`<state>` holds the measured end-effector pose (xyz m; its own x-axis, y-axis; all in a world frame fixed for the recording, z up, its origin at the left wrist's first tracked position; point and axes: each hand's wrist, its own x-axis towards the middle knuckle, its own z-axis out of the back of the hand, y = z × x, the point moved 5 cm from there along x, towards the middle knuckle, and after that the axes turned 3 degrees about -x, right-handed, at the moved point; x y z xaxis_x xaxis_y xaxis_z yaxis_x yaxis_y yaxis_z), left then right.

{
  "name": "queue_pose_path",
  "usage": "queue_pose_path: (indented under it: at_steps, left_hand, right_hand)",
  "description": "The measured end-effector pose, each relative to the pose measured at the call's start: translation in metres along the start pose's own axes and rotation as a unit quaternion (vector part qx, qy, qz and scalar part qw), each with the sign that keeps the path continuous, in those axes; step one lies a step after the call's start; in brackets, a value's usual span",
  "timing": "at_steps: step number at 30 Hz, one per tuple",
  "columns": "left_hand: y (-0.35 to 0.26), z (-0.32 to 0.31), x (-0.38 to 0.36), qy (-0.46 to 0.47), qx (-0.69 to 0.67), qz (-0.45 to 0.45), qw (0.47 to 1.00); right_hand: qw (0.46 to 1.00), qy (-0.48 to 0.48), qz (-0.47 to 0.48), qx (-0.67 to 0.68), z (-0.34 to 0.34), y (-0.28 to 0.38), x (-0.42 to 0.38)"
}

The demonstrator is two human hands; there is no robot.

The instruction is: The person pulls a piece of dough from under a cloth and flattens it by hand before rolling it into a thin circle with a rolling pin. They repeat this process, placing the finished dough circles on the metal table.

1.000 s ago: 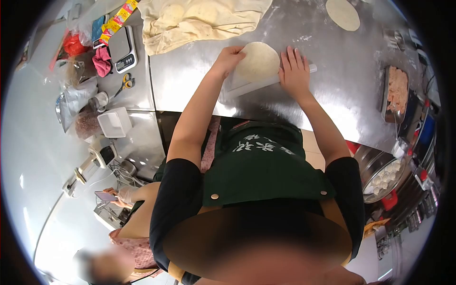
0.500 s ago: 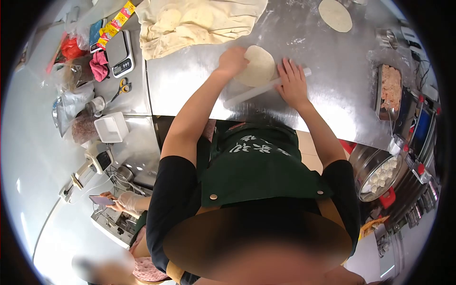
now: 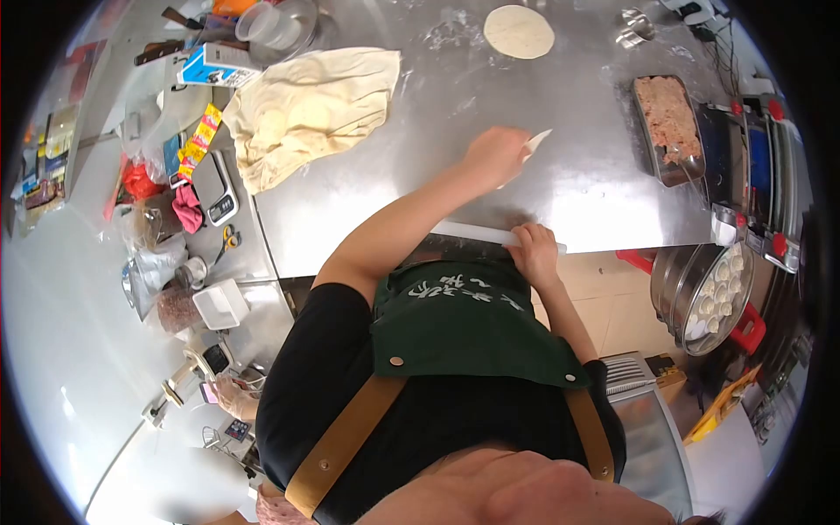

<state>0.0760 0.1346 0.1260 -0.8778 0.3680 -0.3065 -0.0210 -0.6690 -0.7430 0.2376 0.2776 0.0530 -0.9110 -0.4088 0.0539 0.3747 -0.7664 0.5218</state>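
Note:
My left hand (image 3: 499,159) is closed on a thin dough round (image 3: 537,143). The dough is lifted off the steel table and seen nearly edge-on, with most of it hidden behind my fingers. Nearer my body, my right hand (image 3: 535,248) is curled over a white rolling pin (image 3: 477,232) at the table's front edge. Another flat dough round (image 3: 519,32) lies at the far side of the table. To the left, a cream cloth (image 3: 350,87) is spread out with pale dough pieces partly under or on it.
A metal tray of minced filling (image 3: 668,114) stands on the right, with a steamer pot (image 3: 667,289) of dumplings below it. On the left are a digital scale (image 3: 213,185), scissors (image 3: 229,238) and a white tub (image 3: 220,304). Another person's gloved hand (image 3: 234,395) holds a phone.
My left hand has raised the dough round from the table and moved right with it. The rolling pin and my right hand have drawn back to the front edge. The camera view has shifted.

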Motion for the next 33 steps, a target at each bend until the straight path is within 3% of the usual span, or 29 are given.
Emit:
queue_pose_path:
  at_steps: [3, 5, 6, 7, 10, 14, 20, 23, 26, 33]
  left_hand:
    - [0.001, -0.017, 0.068, -0.062, -0.072, -0.004, 0.995]
    - [0.007, -0.003, 0.117, -0.106, -0.022, 0.021, 0.994]
    - [0.017, 0.005, 0.139, -0.156, -0.040, -0.015, 0.987]
    - [0.031, 0.011, 0.151, -0.205, -0.059, -0.049, 0.976]
    - [0.066, 0.033, 0.153, -0.277, -0.015, -0.030, 0.960]
    - [0.123, 0.045, 0.082, -0.276, -0.051, -0.059, 0.958]
    - [0.245, 0.074, -0.094, -0.479, -0.094, 0.074, 0.870]
    - [0.313, 0.075, -0.175, -0.561, -0.297, 0.218, 0.741]
    - [0.349, 0.089, -0.230, -0.614, -0.389, 0.322, 0.607]
    - [0.439, 0.114, -0.244, -0.561, -0.727, 0.279, 0.282]
  right_hand:
    - [0.999, -0.015, -0.027, -0.017, 0.011, -0.011, -0.010]
    - [0.998, -0.038, -0.044, -0.025, 0.017, -0.017, -0.013]
    - [0.997, -0.042, -0.056, -0.022, 0.019, -0.019, -0.014]
    - [0.997, -0.044, -0.068, -0.020, 0.021, -0.022, -0.016]
    - [0.995, -0.048, -0.082, -0.015, 0.018, -0.027, -0.018]
    - [0.996, -0.047, -0.072, -0.009, 0.012, -0.021, -0.008]
    - [0.995, -0.011, -0.088, 0.054, -0.026, -0.015, 0.009]
    - [0.983, 0.039, -0.171, 0.052, -0.056, -0.010, 0.021]
    - [0.982, 0.043, -0.184, 0.018, -0.078, 0.000, 0.037]
    - [0.983, 0.012, -0.162, -0.087, -0.091, 0.023, 0.054]
